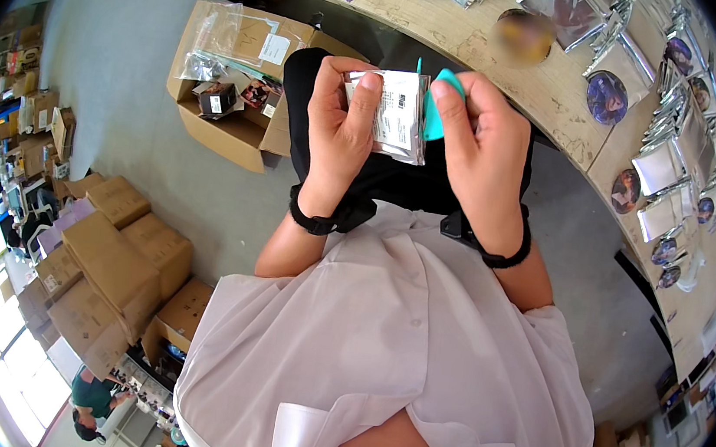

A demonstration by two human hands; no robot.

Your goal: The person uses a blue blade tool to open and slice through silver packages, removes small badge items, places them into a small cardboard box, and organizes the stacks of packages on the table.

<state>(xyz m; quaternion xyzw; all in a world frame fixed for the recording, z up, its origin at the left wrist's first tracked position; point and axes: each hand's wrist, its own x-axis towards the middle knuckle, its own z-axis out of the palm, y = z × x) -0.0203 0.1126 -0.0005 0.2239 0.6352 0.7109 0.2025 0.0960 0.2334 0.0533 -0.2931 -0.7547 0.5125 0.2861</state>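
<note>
My left hand (339, 121) is closed round a stack of thin silver packets (399, 123), thumb on top. The uppermost face is white with small dark print. Just to the right, my right hand (487, 141) pinches a flat teal piece (436, 114) between thumb and fingers, close against the stack's right edge. A thin green tip shows above the stack's far edge; I cannot tell whether it belongs to the teal piece. Both hands are over my lap, near the table edge.
A curved wooden table (448, 28) spans the far and right side, bearing round picture discs (607, 97) and piles of silver packets (679, 153). An open carton (223, 135) stands on the floor at far left. Stacked cardboard boxes (114, 259) and a person (95, 397) are at left.
</note>
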